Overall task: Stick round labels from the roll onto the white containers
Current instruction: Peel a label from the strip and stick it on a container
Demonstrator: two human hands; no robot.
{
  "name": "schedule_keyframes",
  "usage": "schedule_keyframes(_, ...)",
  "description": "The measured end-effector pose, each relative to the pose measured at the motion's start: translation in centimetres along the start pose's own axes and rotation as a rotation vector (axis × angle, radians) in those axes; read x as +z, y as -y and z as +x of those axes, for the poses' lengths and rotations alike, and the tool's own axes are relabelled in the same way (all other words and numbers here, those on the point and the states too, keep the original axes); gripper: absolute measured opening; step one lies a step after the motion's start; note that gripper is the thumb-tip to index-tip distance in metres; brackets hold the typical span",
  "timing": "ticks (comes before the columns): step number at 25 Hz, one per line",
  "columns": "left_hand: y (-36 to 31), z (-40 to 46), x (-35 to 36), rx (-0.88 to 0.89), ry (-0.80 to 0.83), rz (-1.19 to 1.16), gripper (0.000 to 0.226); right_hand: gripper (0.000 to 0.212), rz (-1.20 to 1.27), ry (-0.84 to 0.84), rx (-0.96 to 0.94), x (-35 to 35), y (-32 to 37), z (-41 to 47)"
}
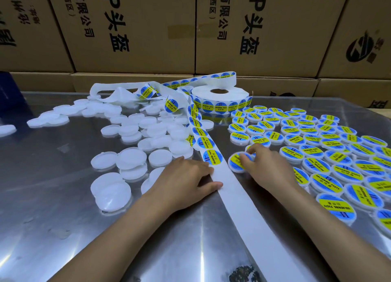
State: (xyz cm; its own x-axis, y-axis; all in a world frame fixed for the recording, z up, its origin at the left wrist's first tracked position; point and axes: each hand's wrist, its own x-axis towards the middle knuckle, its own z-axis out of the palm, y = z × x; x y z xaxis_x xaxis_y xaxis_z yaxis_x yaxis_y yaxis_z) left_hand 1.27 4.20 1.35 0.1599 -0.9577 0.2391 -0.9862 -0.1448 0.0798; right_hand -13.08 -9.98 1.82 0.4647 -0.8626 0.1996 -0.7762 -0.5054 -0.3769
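A label roll stands at the back middle of the table. Its white backing strip runs toward me, carrying blue-and-yellow round labels. My left hand rests on the bare strip just below the nearest label, its fingers fairly straight. My right hand holds a labelled white container by its rim with curled fingers, right of the strip. Several plain white containers lie to the left. Several labelled containers lie in rows to the right.
The table is shiny metal with reflections. Stacked cardboard boxes form a wall behind it. Loose used backing is heaped at the back left. A dark blue object stands at the far left edge.
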Motion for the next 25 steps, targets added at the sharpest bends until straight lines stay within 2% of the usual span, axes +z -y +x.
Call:
schedule_keyframes(2, -0.1, 0.1, -0.1, 0.009, -0.036, 0.01, 0.046, 0.032, -0.055, -0.057, -0.036, 0.0, -0.1, 0.0)
schedule_keyframes(5, -0.5, 0.1, -0.4, 0.021, -0.086, 0.048, 0.044, 0.021, 0.042, -0.176, -0.197, -0.2, 0.3, -0.2)
schedule_keyframes(7, -0.7, 0.0, -0.6, 0.001, -0.098, 0.041, 0.042, 0.014, 0.081, -0.135, -0.275, 0.0, 0.9, -0.6)
schedule_keyframes(9, -0.8, -0.1, -0.7, -0.002, -0.114, 0.015, 0.039, 0.016, 0.03, -0.097, -0.257, 0.3, 1.1, -0.8)
schedule_keyframes(13, -0.3, 0.1, -0.7, -0.062, -0.136, -0.06, 0.031, 0.02, -0.068, -0.134, -0.146, 0.4, 0.1, -0.3)
schedule_keyframes(16, 1.1, 0.3, -0.4, -0.192, -0.087, 0.012, 0.044, 0.023, -0.086, -0.141, -0.187, 0.6, -0.1, -0.1)
schedule_keyframes(18, 2.1, 0.3, -0.2, -0.265, -0.04, 0.043, 0.061, 0.026, 0.05, -0.094, -0.308, 0.6, 0.3, -0.2)
schedule_keyframes(20, 2.7, 0.4, -0.1, -0.298, 0.007, 0.039, 0.066, 0.034, 0.222, 0.03, -0.408, 0.6, 0.7, -0.5)
schedule_keyframes(23, 2.9, 0.5, -0.1, -0.311, -0.011, 0.035, 0.053, 0.051, 0.236, 0.201, -0.442, 1.0, 0.9, -0.9)
schedule_keyframes(25, 2.7, 0.5, -0.6, -0.293, -0.049, 0.056, 0.039, 0.056, 0.223, 0.226, -0.428, 1.1, 0.7, -0.7)
